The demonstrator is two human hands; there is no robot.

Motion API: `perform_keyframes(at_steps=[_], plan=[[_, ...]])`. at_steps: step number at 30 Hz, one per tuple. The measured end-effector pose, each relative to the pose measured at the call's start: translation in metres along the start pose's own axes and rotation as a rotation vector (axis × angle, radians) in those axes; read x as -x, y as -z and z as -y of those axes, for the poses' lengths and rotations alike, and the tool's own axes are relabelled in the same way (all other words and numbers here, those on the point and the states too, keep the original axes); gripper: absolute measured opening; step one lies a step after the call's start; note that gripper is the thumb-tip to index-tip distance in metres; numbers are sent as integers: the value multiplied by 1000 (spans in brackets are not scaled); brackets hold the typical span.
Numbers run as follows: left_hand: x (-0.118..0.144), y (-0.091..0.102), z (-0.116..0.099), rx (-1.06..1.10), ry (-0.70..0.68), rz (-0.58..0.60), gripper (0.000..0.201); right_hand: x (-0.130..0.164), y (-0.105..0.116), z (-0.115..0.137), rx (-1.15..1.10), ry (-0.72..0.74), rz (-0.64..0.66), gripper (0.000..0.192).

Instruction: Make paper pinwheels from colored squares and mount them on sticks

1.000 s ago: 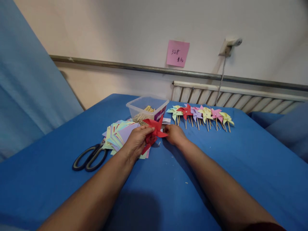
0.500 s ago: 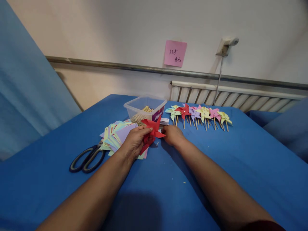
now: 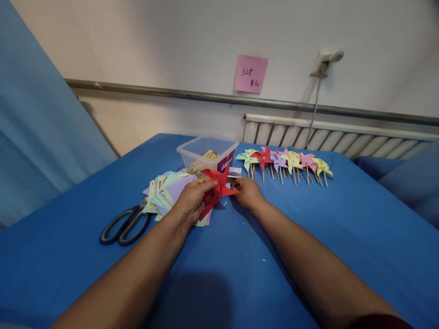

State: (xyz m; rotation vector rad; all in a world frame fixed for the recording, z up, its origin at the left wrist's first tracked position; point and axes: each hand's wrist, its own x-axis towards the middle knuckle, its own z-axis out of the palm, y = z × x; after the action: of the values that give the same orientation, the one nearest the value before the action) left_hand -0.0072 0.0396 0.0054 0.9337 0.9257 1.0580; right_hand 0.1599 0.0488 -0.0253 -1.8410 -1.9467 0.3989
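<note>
A red paper pinwheel (image 3: 222, 177) is pinched in my left hand (image 3: 196, 197), thumb on top, with more red paper showing below the fingers. Close to its right-hand tip is my right hand (image 3: 248, 192), fingers drawn together beside a small white-labelled box (image 3: 235, 172). What those fingers hold, if anything, is hidden. Under and beside my left hand lies a fanned stack of coloured paper squares (image 3: 168, 192). Behind the pinwheel stands a clear plastic tub (image 3: 192, 153) containing thin wooden sticks (image 3: 209, 157).
Dark-handled scissors (image 3: 126, 225) lie left of the paper stack. A row of pinwheels on sticks (image 3: 293, 161) rests at the back right. Small pale scraps (image 3: 264, 260) dot the blue tablecloth (image 3: 295, 274). Behind are a radiator (image 3: 329, 135) and a pipe (image 3: 171, 93).
My right hand shifts only slightly beside the small box. My left hand keeps the red pinwheel in nearly the same place, and the view moves a little.
</note>
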Motion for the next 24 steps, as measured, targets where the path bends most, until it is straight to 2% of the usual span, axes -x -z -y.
perform_keyframes(at_steps=[3,9,19,24], plan=[[0,1,0,-1,-5,12,9,-1,-2,-3,-39,-4,7,19],[1,0,-1,3,-12,5,9,0,3,2,71,76,73,20],[2,-2,-2,13,-10,-8,8,1,4,4,88,14,40,23],[2,-3,-2,11,-6,-10,11,0,6,4,127,75,78,20]])
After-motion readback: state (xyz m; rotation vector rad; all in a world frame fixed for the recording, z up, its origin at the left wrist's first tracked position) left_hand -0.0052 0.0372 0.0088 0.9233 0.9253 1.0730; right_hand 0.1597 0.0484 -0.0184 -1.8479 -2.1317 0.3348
